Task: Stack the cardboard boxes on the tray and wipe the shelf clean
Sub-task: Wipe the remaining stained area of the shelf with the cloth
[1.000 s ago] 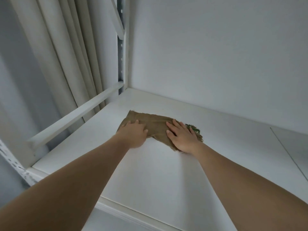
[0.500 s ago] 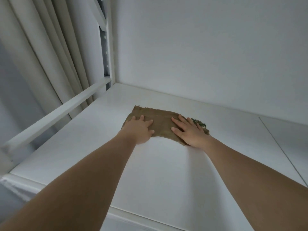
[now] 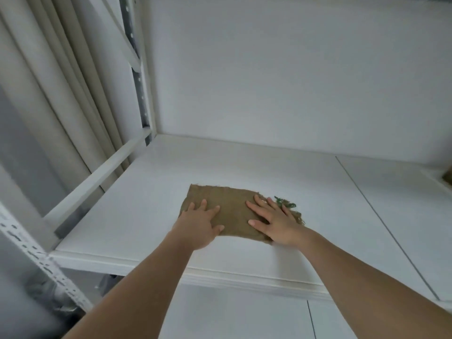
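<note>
A brown cloth point(image 3: 232, 209) with a frayed green edge lies flat on the white shelf board point(image 3: 137, 216). My left hand point(image 3: 199, 225) presses on the cloth's left part with fingers spread. My right hand point(image 3: 275, 220) presses flat on its right part, fingers straight. Both forearms reach up from the bottom of the view. No cardboard boxes or tray are plainly in view; only a brown corner point(image 3: 448, 178) shows at the far right edge.
A white wall point(image 3: 293, 81) closes the back of the shelf. A white side rail point(image 3: 97, 182) and perforated metal uprights point(image 3: 139, 77) bound the left side, with beige curtains point(image 3: 49, 94) beyond. A seam point(image 3: 381, 221) divides the shelf boards on the right.
Both hands slid the cloth toward the front edge of the shelf and a little right. The camera view shifted, showing the shelf's front edge and a lower board.
</note>
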A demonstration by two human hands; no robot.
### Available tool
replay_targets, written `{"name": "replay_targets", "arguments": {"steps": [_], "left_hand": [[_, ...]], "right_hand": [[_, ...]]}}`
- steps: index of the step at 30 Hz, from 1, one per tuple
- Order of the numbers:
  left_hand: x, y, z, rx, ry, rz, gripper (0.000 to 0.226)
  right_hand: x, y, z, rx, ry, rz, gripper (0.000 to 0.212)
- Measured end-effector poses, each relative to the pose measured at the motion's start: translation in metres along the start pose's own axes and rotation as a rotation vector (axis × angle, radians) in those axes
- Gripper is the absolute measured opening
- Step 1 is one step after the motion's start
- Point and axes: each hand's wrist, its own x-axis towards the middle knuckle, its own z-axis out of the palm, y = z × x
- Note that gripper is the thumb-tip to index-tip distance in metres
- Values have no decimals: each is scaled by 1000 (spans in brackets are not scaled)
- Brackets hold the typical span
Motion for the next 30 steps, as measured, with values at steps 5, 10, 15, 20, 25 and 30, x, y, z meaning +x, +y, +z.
{"name": "replay_targets", "arguments": {"steps": [5, 10, 15, 20, 25, 30], "left_hand": [[-35, 12, 10, 18, -13, 7, 61], [-56, 19, 16, -145, 108, -3, 46], [-78, 28, 24, -95, 171, 4, 9], [-88, 45, 12, -104, 103, 116, 27], [-93, 93, -8, -514, 126, 105, 20], [-96, 171, -26, -762, 110, 164, 17]], "right_hand": [[-48, -6, 16, 28, -9, -4, 57], [-92, -9, 32, 444, 166, -51, 44], [-136, -24, 48, 636, 352, -11, 24], [-165, -15, 42, 600, 336, 30, 20], [-182, 14, -1, 632, 240, 88, 25], [-215, 64, -45, 789, 238, 115, 14]]}}
